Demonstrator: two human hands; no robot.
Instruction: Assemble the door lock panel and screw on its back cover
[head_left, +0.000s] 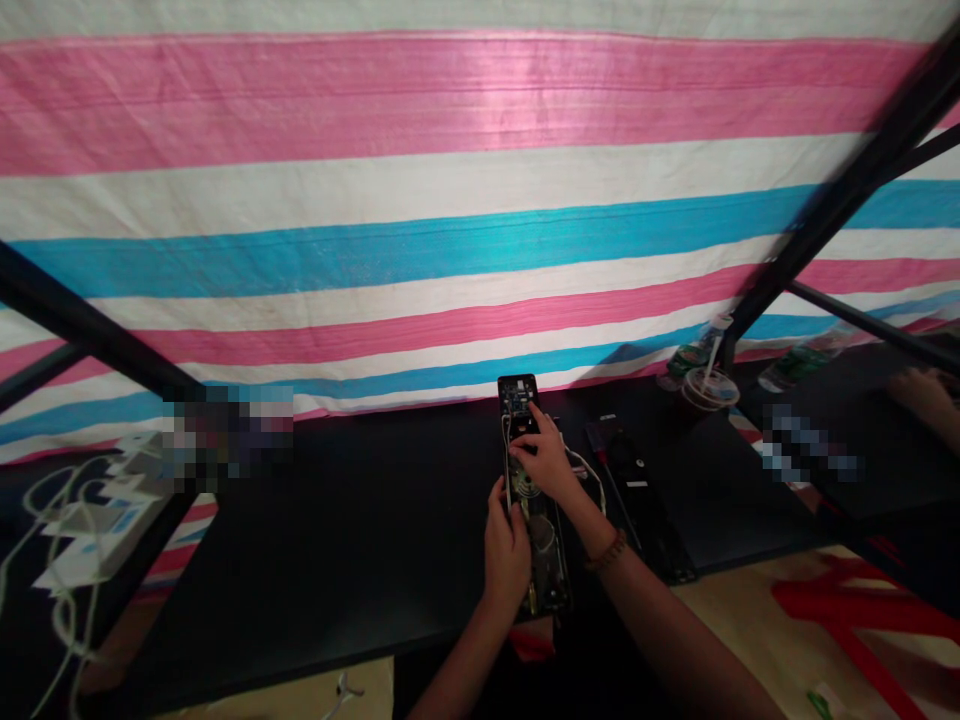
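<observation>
A long, narrow black electronic device [547,545] lies opened on the dark table, its inside facing up. At its far end sits a circuit board [516,400]; round parts and white wires show further down. My left hand [508,550] is closed around the device's left edge, thumb on top. Above the upper half is my right hand [546,460], index finger stretched towards the board. Its thumb and another finger come together near the white wire [506,470] on the left side; what lies between them is too small to make out.
Right of the device are a long black panel [651,510] and a red-and-black tool [600,440]. A lidded drink cup [709,390] and bottles [686,362] stand farther right. White boxes and cables [105,530] lie left. Another person's hand [926,395] shows at far right.
</observation>
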